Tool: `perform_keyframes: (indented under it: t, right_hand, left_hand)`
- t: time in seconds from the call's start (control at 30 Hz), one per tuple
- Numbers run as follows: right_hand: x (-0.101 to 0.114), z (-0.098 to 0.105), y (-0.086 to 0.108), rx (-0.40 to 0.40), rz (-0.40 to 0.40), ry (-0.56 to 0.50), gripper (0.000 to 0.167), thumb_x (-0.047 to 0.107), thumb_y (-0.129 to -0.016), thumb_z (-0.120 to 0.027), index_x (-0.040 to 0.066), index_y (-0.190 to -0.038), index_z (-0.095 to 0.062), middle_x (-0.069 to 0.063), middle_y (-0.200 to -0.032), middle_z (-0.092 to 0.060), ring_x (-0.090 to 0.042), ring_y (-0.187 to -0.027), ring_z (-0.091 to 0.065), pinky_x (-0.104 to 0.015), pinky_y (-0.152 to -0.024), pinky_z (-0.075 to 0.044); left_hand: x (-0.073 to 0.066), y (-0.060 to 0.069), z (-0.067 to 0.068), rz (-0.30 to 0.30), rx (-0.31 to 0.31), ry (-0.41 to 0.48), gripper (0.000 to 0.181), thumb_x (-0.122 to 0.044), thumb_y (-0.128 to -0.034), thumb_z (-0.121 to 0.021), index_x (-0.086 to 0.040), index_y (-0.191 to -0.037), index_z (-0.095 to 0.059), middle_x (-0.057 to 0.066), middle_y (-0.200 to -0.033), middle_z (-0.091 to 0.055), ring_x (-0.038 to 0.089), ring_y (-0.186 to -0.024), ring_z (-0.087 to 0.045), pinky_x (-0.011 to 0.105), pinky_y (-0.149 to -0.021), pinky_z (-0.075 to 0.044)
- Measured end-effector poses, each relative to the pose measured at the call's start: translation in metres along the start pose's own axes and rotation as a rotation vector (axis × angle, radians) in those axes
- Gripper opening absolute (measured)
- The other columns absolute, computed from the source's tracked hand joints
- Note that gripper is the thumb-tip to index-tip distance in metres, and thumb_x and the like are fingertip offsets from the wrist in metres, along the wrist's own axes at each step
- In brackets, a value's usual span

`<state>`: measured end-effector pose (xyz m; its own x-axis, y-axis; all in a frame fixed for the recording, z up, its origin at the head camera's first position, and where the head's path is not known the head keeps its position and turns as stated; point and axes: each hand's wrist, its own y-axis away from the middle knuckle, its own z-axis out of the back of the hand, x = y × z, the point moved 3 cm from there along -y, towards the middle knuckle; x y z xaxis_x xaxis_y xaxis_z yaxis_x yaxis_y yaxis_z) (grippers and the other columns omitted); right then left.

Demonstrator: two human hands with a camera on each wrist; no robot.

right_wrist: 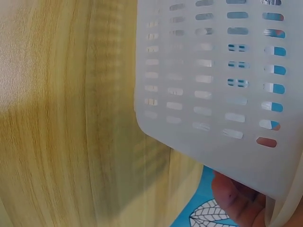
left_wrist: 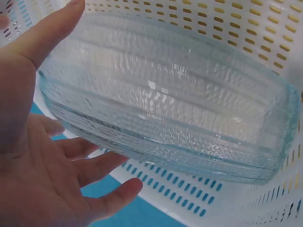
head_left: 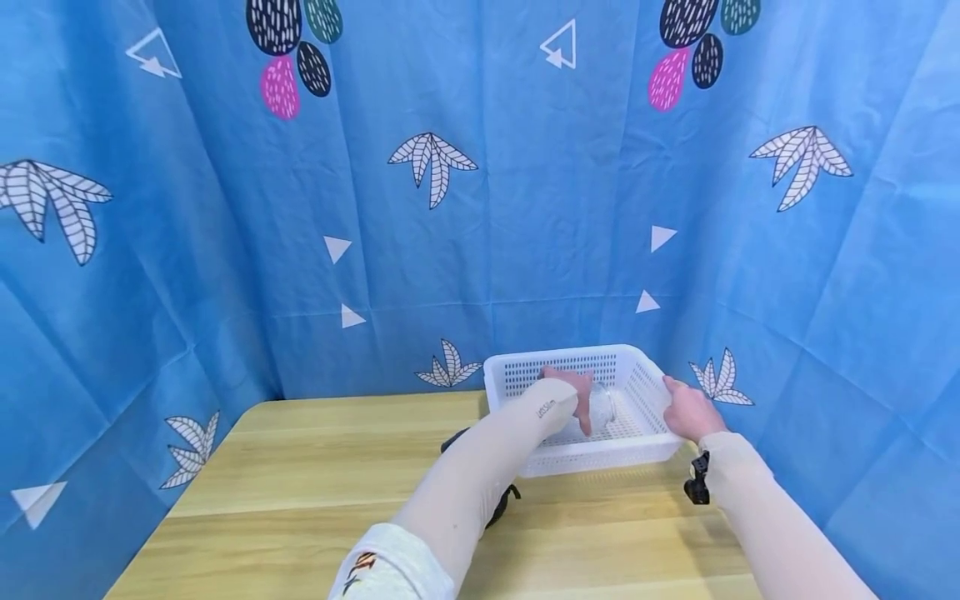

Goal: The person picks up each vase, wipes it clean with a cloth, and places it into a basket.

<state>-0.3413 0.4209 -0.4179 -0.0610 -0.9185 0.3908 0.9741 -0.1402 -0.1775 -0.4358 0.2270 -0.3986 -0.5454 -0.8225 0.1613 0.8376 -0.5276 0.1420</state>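
Note:
A white perforated plastic basket (head_left: 600, 460) stands at the far right of the wooden table. Inside it lies a clear ribbed glass vase (left_wrist: 165, 99) on its side, seen small and partly hidden in the head view. My left hand (head_left: 576, 393) reaches into the basket; in the left wrist view its thumb and fingers are spread around one end of the vase, and whether they touch it is hard to tell. With its fingers under the rim, my right hand (head_left: 692, 410) grips the basket's right end. The right wrist view shows those fingers (right_wrist: 232, 198) only in part.
The wooden table (head_left: 322, 475) extends left and forward of the basket. A blue patterned curtain (head_left: 480, 208) hangs right behind the basket and along both sides. Dark straps with a small camera (head_left: 697, 479) are on the wrists.

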Motion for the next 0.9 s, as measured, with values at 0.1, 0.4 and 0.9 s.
perform_keyframes:
  t: [0.1, 0.4, 0.9]
  right_hand:
    - [-0.002, 0.000, 0.000, 0.005, -0.001, 0.006, 0.069, 0.000, -0.087, -0.044, -0.008, -0.153, -0.027, -0.039, -0.150, -0.033, -0.054, -0.117, -0.053, -0.060, -0.084, -0.049]
    - [-0.003, 0.001, -0.003, 0.057, -0.031, -0.004, 0.068, 0.014, -0.092, -0.046, -0.004, -0.155, -0.027, -0.039, -0.148, -0.037, -0.041, -0.097, -0.060, -0.043, -0.064, -0.047]
    - [0.009, 0.020, 0.008, -0.106, 0.108, 0.126, 0.061, 0.018, -0.092, -0.058, -0.009, -0.144, -0.044, -0.041, -0.132, -0.052, -0.053, -0.102, -0.061, -0.055, -0.073, -0.052]
  left_hand:
    - [0.002, 0.012, 0.006, -0.037, -0.024, -0.008, 0.100, -0.064, -0.0644, -0.086, -0.035, -0.150, -0.042, -0.010, -0.132, -0.063, 0.010, -0.109, -0.061, 0.041, -0.096, -0.045]
    - [0.021, 0.051, 0.025, -0.061, -0.061, 0.018, 0.095, -0.069, -0.0773, -0.074, -0.030, -0.156, -0.036, -0.005, -0.140, -0.060, 0.015, -0.121, -0.059, 0.037, -0.095, -0.046]
    - [0.081, 0.111, 0.034, -0.110, -0.208, 0.263, 0.097, -0.077, -0.0855, -0.055, -0.027, -0.161, -0.022, 0.002, -0.163, -0.033, 0.026, -0.150, -0.031, 0.055, -0.120, -0.024]
